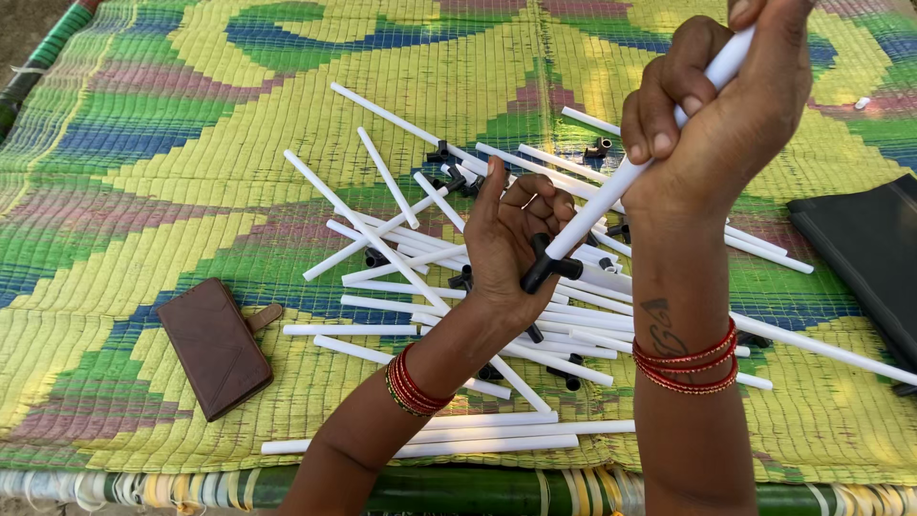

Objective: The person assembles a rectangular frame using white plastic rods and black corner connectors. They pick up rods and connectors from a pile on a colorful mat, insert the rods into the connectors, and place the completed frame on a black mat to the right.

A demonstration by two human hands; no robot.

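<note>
Woven plastic mat (143, 143), yellow, green, blue and dull pink in blocky bands, covers nearly the whole view; its near edge lies over a green frame rail (458, 489) with cord lashings. Black flat case (864, 253) at right edge of mat, partly cut off by the frame. Heap of white tubes (411, 258) spread loose across mid mat, crossing each other at all angles; three lie side by side nearest the rail. Brown leather wallet (212, 346), flap tab out, lies on mat to the left, well apart from the heap. Right hand (726, 115) raised above the heap, red bangles on the wrist, dark mark on the forearm; its grip is pressed tight in a fist around one white tube (611, 186), which slants down and left from the fist. Left hand (511, 244) lower, palm up, red and green bangles at the wrist; its grip is curled about a black connector (546, 268), pinching it with thumb raised and fingers folded in. Lower end of the held tube meets this connector, seated in or at one socket; how deep, cannot tell. Both held pieces hang above the centre of the heap, not resting on the mat. Small black connectors (454, 177) scattered among the tubes. Tiny white scrap (863, 102) far right on mat.
</note>
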